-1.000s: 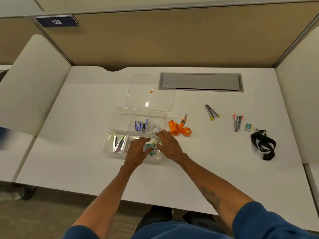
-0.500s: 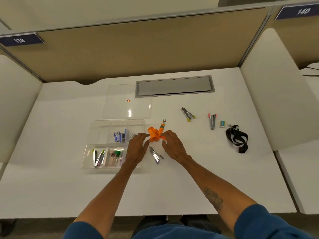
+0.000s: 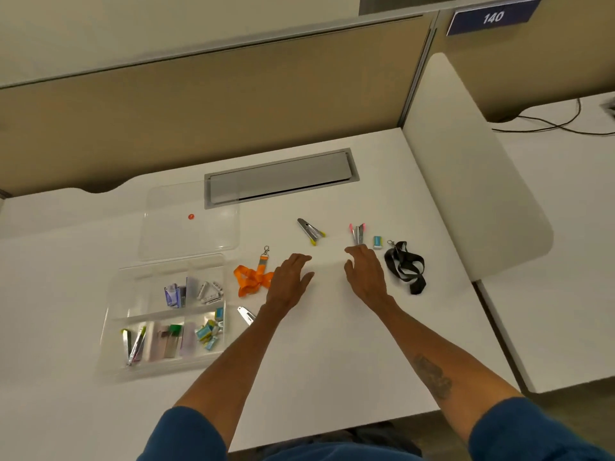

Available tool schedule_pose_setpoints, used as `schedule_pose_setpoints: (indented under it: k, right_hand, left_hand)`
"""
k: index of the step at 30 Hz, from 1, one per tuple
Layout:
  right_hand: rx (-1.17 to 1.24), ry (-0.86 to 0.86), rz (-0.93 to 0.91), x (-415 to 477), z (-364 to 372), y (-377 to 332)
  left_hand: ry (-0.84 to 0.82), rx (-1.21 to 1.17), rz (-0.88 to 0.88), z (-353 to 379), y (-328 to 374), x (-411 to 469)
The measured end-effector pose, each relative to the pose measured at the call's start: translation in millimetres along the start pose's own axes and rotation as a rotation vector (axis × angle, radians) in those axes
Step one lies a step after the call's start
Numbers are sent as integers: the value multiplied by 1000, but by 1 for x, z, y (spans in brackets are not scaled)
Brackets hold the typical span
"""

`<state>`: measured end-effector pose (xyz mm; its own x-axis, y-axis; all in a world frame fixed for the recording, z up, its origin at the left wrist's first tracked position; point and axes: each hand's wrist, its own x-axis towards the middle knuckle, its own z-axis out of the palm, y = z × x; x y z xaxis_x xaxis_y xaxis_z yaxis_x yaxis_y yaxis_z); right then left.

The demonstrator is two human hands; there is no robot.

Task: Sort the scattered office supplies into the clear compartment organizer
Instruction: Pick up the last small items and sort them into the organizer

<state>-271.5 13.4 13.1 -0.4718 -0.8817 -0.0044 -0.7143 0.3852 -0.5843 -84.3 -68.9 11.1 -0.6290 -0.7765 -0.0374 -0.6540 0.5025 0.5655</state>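
While both hands hovered empty and spread, right hand (image 3: 365,277) sat just short of the pink-tipped staple remover (image 3: 357,233), probably next pick; organizer (image 3: 139,369) lay well beyond left hand (image 3: 290,283).

Clear glossy plastic organizer (image 3: 114,322), matt white desk (image 3: 332,361), woven orange lanyard (image 3: 251,279).
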Motion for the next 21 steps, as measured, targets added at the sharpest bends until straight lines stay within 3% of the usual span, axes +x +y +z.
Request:
schedule_pose_setpoints:
  k: [4, 9, 21]
  right_hand:
    - [-145, 36, 97, 20, -20, 28]
    - [-273, -77, 183, 42, -35, 56]
    - [-368, -211, 97, 69, -32, 82]
  left_hand:
    - [-48, -50, -90, 22, 27, 31]
    - [-89, -136, -244, 43, 65, 71]
    - [-129, -78, -371, 80, 113, 137]
